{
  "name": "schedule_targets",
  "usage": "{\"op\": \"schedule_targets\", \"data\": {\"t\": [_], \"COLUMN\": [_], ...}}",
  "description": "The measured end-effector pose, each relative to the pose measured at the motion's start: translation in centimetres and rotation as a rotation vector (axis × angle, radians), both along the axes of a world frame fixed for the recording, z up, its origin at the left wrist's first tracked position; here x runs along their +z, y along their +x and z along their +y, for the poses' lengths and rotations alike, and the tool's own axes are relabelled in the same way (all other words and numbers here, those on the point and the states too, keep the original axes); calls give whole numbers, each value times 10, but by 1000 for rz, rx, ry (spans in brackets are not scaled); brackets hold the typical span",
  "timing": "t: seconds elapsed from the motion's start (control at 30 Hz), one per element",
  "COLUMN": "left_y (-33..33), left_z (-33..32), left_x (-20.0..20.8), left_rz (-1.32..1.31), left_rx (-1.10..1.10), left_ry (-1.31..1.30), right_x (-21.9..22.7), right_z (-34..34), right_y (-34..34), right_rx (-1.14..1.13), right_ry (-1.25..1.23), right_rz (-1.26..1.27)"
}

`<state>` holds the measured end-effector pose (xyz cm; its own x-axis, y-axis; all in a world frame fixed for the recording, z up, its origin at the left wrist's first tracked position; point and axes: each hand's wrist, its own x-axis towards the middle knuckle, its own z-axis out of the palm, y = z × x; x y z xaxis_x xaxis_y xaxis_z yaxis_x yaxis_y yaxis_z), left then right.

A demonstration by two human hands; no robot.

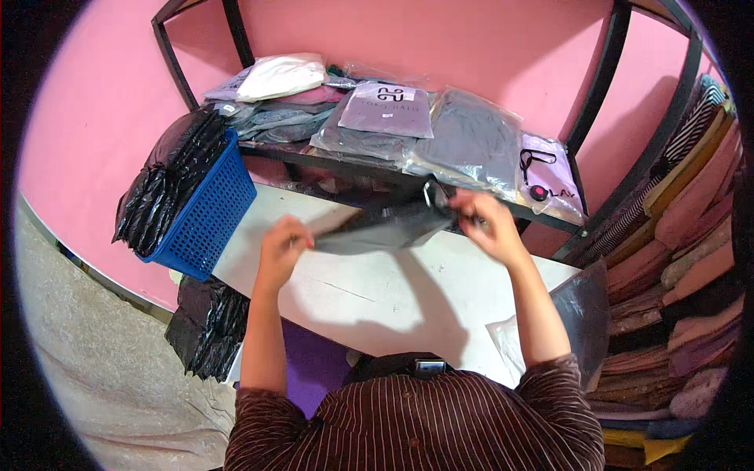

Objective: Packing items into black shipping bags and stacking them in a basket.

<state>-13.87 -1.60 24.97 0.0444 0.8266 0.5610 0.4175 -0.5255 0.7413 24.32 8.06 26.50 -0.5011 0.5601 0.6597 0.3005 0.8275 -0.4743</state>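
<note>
A thin dark grey and black piece (393, 233), smeared by motion and looking like folded cloth or film, stretches between my hands above the white table (338, 290). My left hand (283, 245) pinches its left end, with fingers pressed together. At the upper right corner my right hand (485, 225) has its fingers closed on the piece. A small white mark shows near that corner, too blurred to make out. A shadow of the arms and the piece falls across the tabletop.
A blue basket (212, 216) of black plastic bags (177, 165) stands left; more black bags (206, 326) hang below. Behind, a black-framed shelf carries bagged garments (471, 137) and a corded black object (539, 192). Clear plastic (583, 314) and stacked fabrics (691, 259) lie right.
</note>
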Motion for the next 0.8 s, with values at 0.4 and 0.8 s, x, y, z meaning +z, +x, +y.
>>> {"op": "schedule_targets", "data": {"t": [0.4,0.8], "left_y": [25,97], "left_z": [-70,-39], "left_x": [-173,-245], "left_rz": [599,945], "left_rx": [85,-47], "left_ry": [-652,-398], "right_x": [-201,-263], "right_z": [-92,-97], "right_y": [34,-18], "right_rx": [-201,-408], "right_ry": [-683,-368], "right_rz": [-549,-494]}}
